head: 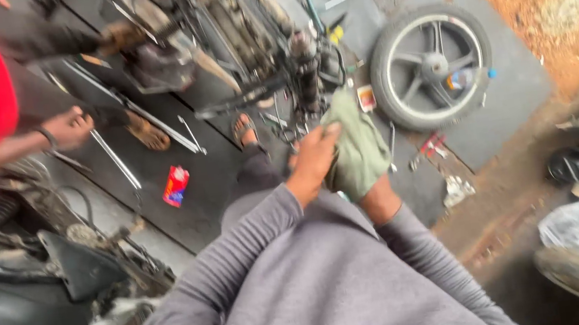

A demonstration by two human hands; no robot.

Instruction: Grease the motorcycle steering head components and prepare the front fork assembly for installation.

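Observation:
Both my hands are together in front of my grey-sleeved chest, working a green cloth (356, 148). My left hand (314, 153) presses on the cloth's left side with fingers curled over it. My right hand (376, 199) is mostly wrapped inside the cloth, only the wrist showing. Just beyond the cloth stands a stripped motorcycle frame with a dark fork tube (304, 67). The picture is motion-blurred.
A loose motorcycle wheel (433, 65) lies on the ground at right. Another person in a red shirt has a hand (69, 128) at left, near long metal rods. A red packet (175, 186) lies on the dark floor. Motorcycle parts crowd the lower left and right.

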